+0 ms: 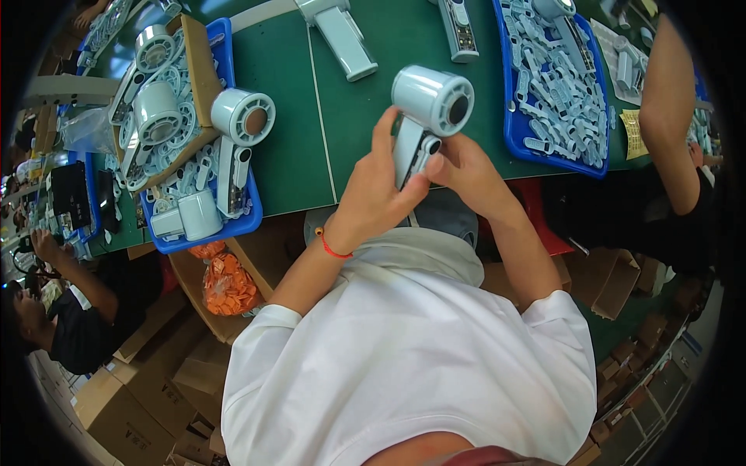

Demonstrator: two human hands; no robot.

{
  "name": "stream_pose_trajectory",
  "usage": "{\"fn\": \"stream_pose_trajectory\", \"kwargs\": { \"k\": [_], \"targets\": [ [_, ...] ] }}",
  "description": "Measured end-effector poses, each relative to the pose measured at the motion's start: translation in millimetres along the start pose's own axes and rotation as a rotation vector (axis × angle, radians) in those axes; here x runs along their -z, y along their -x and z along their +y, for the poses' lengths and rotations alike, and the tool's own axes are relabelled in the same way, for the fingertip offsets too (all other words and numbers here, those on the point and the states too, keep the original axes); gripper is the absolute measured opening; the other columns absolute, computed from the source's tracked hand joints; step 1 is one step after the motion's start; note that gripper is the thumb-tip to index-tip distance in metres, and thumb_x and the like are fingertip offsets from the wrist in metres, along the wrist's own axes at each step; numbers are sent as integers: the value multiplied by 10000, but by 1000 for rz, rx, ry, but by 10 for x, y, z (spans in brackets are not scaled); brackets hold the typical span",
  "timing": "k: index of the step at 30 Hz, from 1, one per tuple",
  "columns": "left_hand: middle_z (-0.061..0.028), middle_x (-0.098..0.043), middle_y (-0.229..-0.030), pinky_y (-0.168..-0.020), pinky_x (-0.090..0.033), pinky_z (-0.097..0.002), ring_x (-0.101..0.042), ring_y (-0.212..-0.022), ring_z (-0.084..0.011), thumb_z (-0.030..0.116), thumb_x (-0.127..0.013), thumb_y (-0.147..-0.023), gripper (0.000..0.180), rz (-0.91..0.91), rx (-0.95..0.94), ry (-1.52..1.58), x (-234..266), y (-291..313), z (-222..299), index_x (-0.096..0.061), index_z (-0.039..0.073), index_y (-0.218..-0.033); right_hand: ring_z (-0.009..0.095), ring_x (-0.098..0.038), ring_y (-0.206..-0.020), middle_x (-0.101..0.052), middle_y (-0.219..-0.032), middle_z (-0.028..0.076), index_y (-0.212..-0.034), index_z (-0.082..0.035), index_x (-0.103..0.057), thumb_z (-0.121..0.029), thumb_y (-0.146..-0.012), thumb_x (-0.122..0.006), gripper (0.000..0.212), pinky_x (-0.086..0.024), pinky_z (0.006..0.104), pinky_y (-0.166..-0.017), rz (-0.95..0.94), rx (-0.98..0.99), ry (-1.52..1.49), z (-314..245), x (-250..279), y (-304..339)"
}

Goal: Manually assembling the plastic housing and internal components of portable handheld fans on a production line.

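Note:
A pale blue handheld fan (423,97) with a round barrel-shaped head is held up over the table's near edge. My left hand (378,180) wraps its handle from the left, the index finger reaching up toward the head. From the right, my right hand (466,172) is closed at the handle, thumb and fingers on the side that bears a small oval piece (430,145). Palm-side contact of the right hand is partly hidden. Beyond them, another fan (342,43) and a handle with an exposed circuit strip (458,31) lie on the green table (272,70).
At the right, a blue tray (509,132) holds many small pale blue parts. At the left, a cardboard box (203,70) and a blue tray (252,221) hold fans and ring parts. An orange bag (227,283) sits below. Other people's arms (672,109) flank me.

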State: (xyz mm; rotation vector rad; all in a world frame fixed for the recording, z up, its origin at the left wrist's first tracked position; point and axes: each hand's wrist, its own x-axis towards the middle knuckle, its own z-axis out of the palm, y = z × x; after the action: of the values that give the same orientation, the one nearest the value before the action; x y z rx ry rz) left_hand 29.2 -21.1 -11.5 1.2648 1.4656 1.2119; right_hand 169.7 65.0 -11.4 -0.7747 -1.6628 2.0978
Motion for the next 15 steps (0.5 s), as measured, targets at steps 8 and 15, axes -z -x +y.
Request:
{"fn": "stream_pose_trajectory", "kwargs": {
  "k": [8,15],
  "targets": [
    [-164,-545,-1073,-723,-469,-290,-584,-909,-199,18,-615,-762,627,258,-131,-122,67,91,-30,-318,-4,-1314,190,-533,-920,-543,-965,69,-1085,-56,-440,-121,-780,-634,367,-442,358,-866,265,747,84,-180,50,-188],
    [-136,-585,-637,-497,-441,-341,-581,-561,-285,129,-559,-810,151,358,-354,-442,392,-820,692,-618,57,-930,127,-508,-795,-537,-892,50,-964,-64,-506,-18,-790,-616,210,-434,269,-717,430,651,873,-81,132,-272]
  ]
}}
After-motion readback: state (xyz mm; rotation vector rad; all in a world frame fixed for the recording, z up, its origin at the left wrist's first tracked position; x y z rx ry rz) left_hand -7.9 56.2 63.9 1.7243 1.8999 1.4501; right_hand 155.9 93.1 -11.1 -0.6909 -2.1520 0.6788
